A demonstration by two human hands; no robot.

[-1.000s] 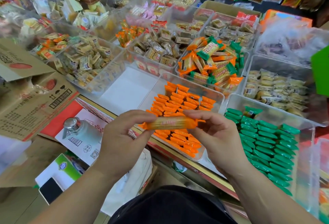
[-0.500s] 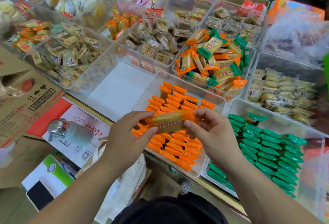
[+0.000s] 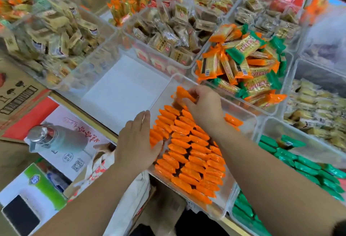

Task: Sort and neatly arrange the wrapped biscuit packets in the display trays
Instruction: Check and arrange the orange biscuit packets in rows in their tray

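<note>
A clear tray [image 3: 249,123] in front of me holds several orange-wrapped biscuit packets [image 3: 189,153] laid in neat rows. My right hand [image 3: 204,104] reaches to the tray's far end and pinches one orange packet [image 3: 182,93] there. My left hand [image 3: 136,140] lies with straight fingers against the tray's left wall, holding nothing. To the right, another clear tray [image 3: 269,123] holds rows of green-wrapped packets [image 3: 303,164]. Behind the orange tray stands a tray [image 3: 275,111] of mixed orange and green packets [image 3: 243,63] in a loose heap.
An empty clear tray [image 3: 121,89] lies left of the orange one. Trays of beige and brown wrapped snacks [image 3: 56,29] fill the back. A steel-capped bottle [image 3: 54,140] lies on a printed box at the left, near cardboard cartons [image 3: 16,89].
Both hands held one orange packet above the tray. Now the right hand alone has carried it to the tray's far end, and the left hand has dropped to the tray's left side.
</note>
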